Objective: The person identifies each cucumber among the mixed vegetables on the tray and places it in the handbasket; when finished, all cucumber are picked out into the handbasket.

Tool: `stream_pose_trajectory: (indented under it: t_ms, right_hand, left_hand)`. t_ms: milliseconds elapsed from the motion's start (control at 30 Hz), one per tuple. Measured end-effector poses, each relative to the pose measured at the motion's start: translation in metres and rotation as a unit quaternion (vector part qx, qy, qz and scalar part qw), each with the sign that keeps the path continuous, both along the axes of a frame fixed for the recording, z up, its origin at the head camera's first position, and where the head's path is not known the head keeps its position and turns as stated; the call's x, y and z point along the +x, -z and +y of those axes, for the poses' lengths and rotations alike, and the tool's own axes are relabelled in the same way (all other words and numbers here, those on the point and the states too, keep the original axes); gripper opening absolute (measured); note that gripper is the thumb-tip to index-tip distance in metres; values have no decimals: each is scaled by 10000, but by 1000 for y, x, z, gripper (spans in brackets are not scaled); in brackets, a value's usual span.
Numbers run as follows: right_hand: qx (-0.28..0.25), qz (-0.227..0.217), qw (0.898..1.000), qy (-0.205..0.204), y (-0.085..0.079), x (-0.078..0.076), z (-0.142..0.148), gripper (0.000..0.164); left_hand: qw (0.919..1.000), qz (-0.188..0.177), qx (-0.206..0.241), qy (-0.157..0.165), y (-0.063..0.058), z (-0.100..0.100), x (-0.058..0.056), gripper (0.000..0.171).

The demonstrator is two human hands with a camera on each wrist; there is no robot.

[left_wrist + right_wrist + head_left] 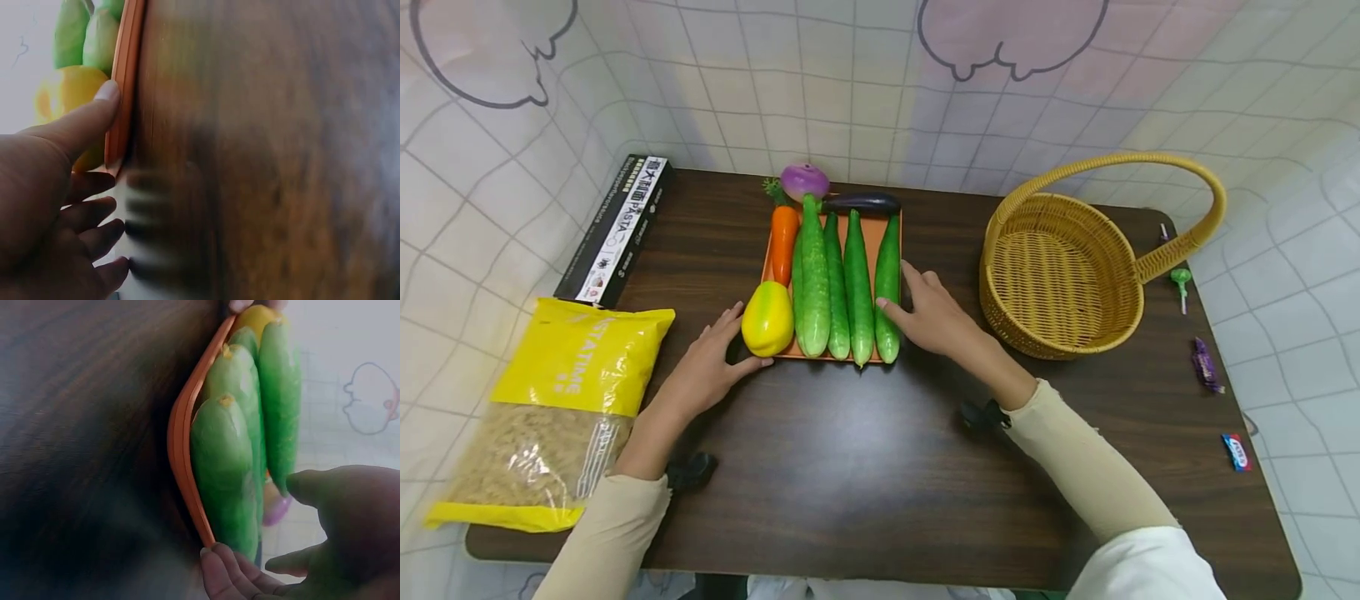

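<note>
An orange tray point(872, 235) bears several green cucumbers point(815, 292), a carrot point(785, 242), a dark eggplant point(861, 202), a purple onion-like vegetable point(805, 181) and a smooth yellow fruit or pepper point(767, 320). My left hand point(703, 371) is at the tray's front left corner, thumb along the front rim and fingers spread beside the yellow piece. On the opposite side, my right hand point(936, 312) has its fingers extended, fingertips point(215, 559) right at the tray's edge. Its thumb point(306, 487) lies close over the cucumbers.
A wicker basket point(1060, 333) with a tall handle stands to the right. Beyond it lie a green lollipop point(1181, 279) and wrapped sweets point(1206, 367) near the table's right edge. At left are a yellow pasta bag point(580, 358) and a black pasta box point(613, 229). A patterned curtain rises behind.
</note>
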State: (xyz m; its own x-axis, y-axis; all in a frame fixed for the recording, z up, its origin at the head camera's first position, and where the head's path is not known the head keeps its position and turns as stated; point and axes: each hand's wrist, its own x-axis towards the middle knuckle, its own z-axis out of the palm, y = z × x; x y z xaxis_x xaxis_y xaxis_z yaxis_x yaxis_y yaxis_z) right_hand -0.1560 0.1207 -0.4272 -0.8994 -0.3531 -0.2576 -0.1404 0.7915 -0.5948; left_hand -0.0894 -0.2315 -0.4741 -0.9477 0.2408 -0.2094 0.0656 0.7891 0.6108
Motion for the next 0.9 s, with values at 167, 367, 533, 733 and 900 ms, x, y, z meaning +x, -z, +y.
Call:
stream_pose_trajectory:
  t_ms: [167,367,533,733,900]
  right_hand:
    - [97,-175,9997,156,5,-15,-13,83]
    - [248,-365,9988,218,7,-28,-22,83]
    - [531,-540,9966,336,5,-34,-29,84]
    - [861,-756,9926,398,-2,-38,-36,86]
    - [1027,-822,9906,361,-8,-39,-38,87]
  left_hand:
    - [9999,-116,-32,4,0,-2,0,83]
    - [10000,-46,-25,39,1,-3,-2,80]
    - [10000,-17,6,76,3,-5,-3,77]
    - [9999,-108,-14,99,1,-5,-3,77]
    - [9999,-117,-38,119,2,-6,-4,77]
